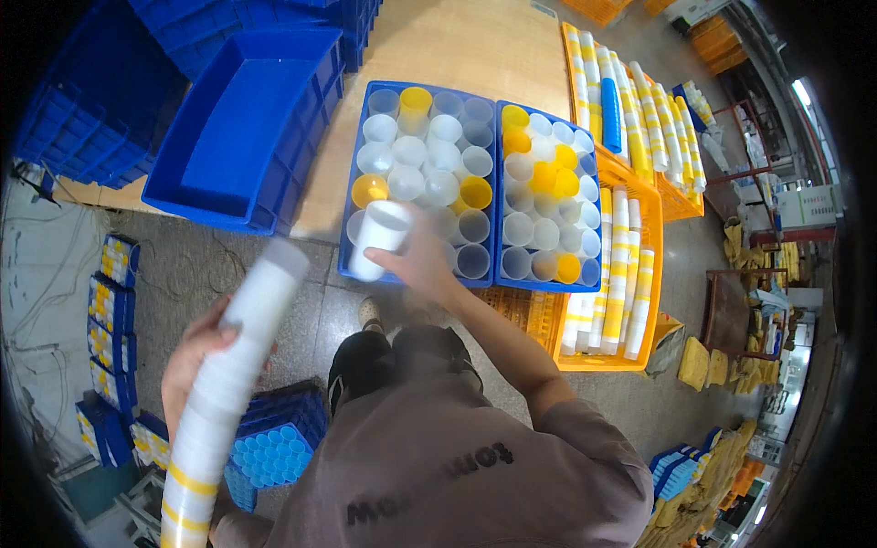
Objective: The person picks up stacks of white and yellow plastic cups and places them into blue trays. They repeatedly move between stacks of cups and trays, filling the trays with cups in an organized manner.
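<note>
My left hand (203, 345) is wrapped round a long stack of nested plastic cups (222, 379), mostly white with yellow ones near its lower end. The stack leans, its upper end tilted to the right. In my right hand (422, 260) is a white cup (376, 236), tilted over the near left corner of a blue crate (347, 239). That crate holds rows of upright white, clear and yellow cups. Touching its right side, a second blue crate (500, 196) is filled with similar cups. Whether more cups are nested in the one I hold is unclear.
An empty blue crate (239, 137) sits at the left of the wooden table (452, 41), beside stacked blue crates (91, 100). Orange crates (650, 274) with long cup stacks stand to the right. Crates of light blue cups (272, 449) are low at the left.
</note>
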Demonstrator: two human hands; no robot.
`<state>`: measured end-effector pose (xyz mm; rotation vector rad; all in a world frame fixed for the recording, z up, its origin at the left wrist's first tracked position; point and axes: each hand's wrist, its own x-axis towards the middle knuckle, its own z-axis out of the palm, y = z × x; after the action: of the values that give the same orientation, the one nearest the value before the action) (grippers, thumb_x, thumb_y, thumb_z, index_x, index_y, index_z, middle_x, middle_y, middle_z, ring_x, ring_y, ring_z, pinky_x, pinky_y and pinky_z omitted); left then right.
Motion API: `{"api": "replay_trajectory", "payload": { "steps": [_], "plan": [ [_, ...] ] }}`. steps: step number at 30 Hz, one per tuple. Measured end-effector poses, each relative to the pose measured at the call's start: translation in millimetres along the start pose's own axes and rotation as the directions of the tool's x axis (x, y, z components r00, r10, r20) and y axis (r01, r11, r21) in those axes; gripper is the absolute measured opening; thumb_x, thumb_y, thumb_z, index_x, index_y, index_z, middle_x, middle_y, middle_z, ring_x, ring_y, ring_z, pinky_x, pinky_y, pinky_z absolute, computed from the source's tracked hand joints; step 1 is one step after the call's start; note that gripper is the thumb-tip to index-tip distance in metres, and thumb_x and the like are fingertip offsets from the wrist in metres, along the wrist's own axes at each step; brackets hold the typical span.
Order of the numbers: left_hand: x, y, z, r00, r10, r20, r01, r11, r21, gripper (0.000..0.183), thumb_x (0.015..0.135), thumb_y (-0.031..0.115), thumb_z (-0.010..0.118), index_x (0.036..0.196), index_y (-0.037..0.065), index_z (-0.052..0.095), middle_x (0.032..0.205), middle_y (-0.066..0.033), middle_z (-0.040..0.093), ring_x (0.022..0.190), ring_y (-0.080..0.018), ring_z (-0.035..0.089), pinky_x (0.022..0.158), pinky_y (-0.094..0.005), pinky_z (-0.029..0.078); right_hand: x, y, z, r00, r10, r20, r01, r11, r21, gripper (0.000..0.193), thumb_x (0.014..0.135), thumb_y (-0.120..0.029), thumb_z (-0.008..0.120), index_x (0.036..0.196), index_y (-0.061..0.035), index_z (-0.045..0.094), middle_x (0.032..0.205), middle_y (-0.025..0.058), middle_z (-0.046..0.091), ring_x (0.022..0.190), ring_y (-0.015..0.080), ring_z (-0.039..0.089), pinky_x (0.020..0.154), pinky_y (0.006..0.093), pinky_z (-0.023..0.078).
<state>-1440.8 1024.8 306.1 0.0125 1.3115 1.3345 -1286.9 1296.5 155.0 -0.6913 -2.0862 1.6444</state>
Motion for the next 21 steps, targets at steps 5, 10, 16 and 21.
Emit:
{"api": "replay_trajectory", "payload": {
  "steps": [5,10,16,21],
  "plan": [
    [44.8,-0.8,10.8,0.891,0.357,-0.279,-0.359,0.932,0.047,0.057,0.087,0.040,0.069,0.124,-0.002,0.056,0.090,-0.0153,0.068,0.071,-0.0200,0.068,0.058,-0.0313,0.055,-9.0,15.2,23.4,0.925,-0.349,0.149,0.372,0.755,-0.541,0.082,0.073,-0.018,0.087,0.140,-0.0035,0.044,0.131,0.0199,0.049,0.118,0.0367,0.050,0.100,0.0444,0.040],
    [152.4,51.7,23.5,0.982,0.114,-0.152,-0.118,0.993,-0.018,0.047,0.089,0.040,0.069,0.111,-0.001,0.064,0.084,-0.0101,0.067,0.069,-0.0162,0.065,0.062,-0.0291,0.053,-32.8,-16.9,2.7,0.978,-0.174,0.117,0.190,0.970,-0.153,0.083,0.084,-0.027,0.080,0.150,-0.0063,0.033,0.139,0.0192,0.045,0.127,0.0323,0.047,0.106,0.0452,0.040],
    [277.2,2.9,69.2,0.702,0.703,-0.113,-0.585,0.659,0.472,0.059,0.100,0.045,0.055,0.125,-0.008,0.060,0.119,-0.0202,0.065,0.109,-0.0291,0.063,0.097,-0.0388,0.047,-73.2,-44.6,-54.9,0.816,0.379,0.436,-0.575,0.597,0.559,0.077,0.093,-0.030,0.068,0.156,-0.0106,0.028,0.138,0.0138,0.051,0.131,0.0224,0.047,0.109,0.0359,0.038],
    [354.7,-45.7,48.9,0.550,0.828,-0.108,-0.190,0.250,0.949,0.068,0.089,0.034,0.068,0.138,-0.009,0.047,0.134,-0.0339,0.052,0.129,-0.0459,0.047,0.110,-0.0478,0.037,-110.4,-8.6,-158.5,0.925,0.306,-0.226,-0.302,0.952,0.056,0.089,0.082,-0.014,0.075,0.155,0.0006,0.026,0.146,0.0163,0.046,0.136,0.0269,0.043,0.115,0.0390,0.032]
  ]
}}
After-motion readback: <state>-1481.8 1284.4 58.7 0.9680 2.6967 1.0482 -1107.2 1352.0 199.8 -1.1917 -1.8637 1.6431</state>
